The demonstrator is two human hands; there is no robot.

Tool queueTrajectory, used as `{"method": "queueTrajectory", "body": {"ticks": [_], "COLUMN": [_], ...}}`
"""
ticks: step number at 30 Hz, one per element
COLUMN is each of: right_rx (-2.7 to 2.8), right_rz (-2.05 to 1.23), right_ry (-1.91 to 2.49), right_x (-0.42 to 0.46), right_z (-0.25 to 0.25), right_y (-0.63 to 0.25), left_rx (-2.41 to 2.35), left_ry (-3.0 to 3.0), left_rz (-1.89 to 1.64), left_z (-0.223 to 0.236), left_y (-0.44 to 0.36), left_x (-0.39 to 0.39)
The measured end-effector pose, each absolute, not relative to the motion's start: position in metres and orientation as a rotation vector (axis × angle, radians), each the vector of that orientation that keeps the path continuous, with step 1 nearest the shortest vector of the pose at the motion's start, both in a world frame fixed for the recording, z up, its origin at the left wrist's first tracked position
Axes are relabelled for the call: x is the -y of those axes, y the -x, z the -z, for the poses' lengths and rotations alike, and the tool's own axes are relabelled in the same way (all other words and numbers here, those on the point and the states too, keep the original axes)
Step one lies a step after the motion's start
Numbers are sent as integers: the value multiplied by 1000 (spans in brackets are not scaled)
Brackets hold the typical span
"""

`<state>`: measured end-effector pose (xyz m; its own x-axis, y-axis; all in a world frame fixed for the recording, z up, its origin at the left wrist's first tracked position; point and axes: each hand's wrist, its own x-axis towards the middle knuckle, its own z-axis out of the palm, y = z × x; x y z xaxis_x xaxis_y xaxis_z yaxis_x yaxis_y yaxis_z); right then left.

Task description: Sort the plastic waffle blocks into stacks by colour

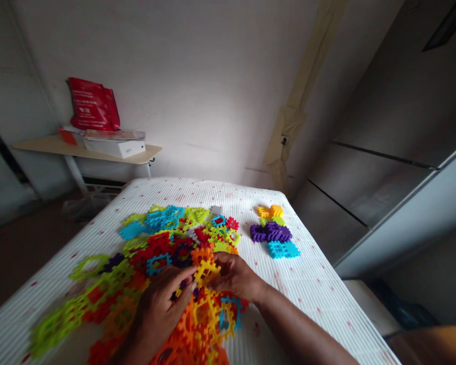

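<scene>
Our right hand (235, 274) pinches a yellow piece (204, 274); our left hand (163, 296) is at its left side, we can't tell how tight.

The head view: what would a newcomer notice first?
Probably the heap of bright toothed pieces on the white cloth, where the left hand and right hand meet at a yellow piece. Next, perhaps, the purple stack, apart on the cloth's right, and the red bag at upper left.
</scene>
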<state>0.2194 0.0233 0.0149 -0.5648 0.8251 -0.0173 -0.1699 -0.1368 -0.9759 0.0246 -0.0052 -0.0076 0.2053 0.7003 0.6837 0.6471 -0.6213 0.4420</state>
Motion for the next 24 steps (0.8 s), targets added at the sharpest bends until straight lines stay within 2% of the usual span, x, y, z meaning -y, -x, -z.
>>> {"method": "queueTrajectory", "body": {"ticks": [6, 16, 24], "right_rx": [1350, 1457, 1472], "right_rz": [-1753, -1879, -1752], "right_ry": [800, 807, 614], "right_x": [-25, -14, -12], "right_z": [-12, -6, -15], "right_y": [-217, -209, -208], "left_rx": [-1406, -1300, -1379], "left_ry": [-2318, -2185, -1968], "left_rz": [-1437, -1404, -1326], "left_z": [10, 5, 6], "left_y": [-23, -26, -20], "left_x": [2, 5, 3]}}
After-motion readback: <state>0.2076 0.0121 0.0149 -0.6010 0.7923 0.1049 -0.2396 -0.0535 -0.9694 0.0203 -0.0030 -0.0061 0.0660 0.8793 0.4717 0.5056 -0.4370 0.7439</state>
